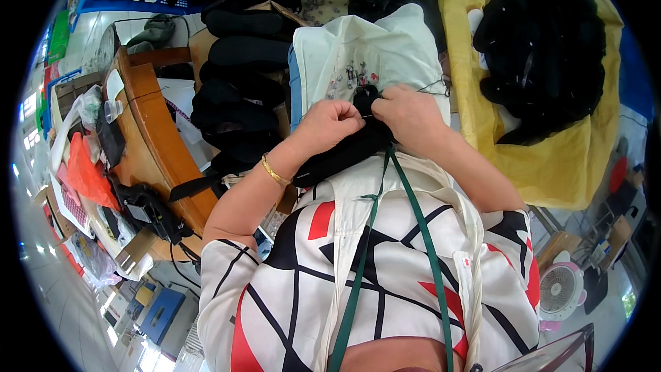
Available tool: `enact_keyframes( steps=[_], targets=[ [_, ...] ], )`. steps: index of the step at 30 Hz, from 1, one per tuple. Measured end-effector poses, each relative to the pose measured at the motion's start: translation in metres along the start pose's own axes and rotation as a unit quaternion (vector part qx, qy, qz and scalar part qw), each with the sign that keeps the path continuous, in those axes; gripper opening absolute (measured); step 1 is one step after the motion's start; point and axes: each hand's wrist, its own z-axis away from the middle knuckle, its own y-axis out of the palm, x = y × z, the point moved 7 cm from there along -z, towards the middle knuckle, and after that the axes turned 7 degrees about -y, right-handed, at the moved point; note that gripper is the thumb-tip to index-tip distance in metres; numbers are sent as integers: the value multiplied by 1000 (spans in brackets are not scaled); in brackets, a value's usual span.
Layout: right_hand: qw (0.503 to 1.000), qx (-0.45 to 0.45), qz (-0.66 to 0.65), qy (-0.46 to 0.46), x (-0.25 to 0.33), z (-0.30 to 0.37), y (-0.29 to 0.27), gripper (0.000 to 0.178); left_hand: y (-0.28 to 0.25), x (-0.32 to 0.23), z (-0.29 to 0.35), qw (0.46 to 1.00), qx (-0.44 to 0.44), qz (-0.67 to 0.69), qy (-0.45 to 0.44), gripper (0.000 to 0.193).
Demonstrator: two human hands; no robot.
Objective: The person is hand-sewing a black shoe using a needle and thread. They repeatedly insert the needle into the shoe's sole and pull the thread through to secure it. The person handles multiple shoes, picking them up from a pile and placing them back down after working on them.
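Observation:
A black cloth shoe (354, 150) lies in front of my chest, its narrow end pointing away from me, over a white cloth (319, 55) with a small flower pattern. My left hand (329, 124), with a gold bangle at the wrist, is closed in a pinch at the shoe's left side. A thin light line, perhaps a needle or thread, shows by its fingertips; I cannot make out which. My right hand (411, 118) is closed, fingertips pressed on the shoe's upper part. A dark thread (435, 87) loops out beyond the right hand.
Several black shoes (241, 52) are stacked at the left beside a curved wooden table (155, 134). At the right, a yellow cloth (551, 176) holds a heap of black items (540, 48). A white fan (559, 289) stands at the lower right. Green straps (420, 220) hang across my apron.

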Motion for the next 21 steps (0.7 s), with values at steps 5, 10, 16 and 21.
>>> enact_keyframes(
  steps=[5,10,16,21],
  targets=[
    [996,-9,-88,19,-9,1,7,5,-6,5,-10,995,3,-40,91,8],
    [975,-95,-194,47,-3,4,24,6,2,15,-10,995,64,73,-20,10],
    [924,-136,-340,109,-12,6,36,4,3,16,-3,988,69,126,-57,12],
    [520,-335,-725,303,-129,90,7,13,-3,29,4,973,96,196,-78,10]
  ],
)
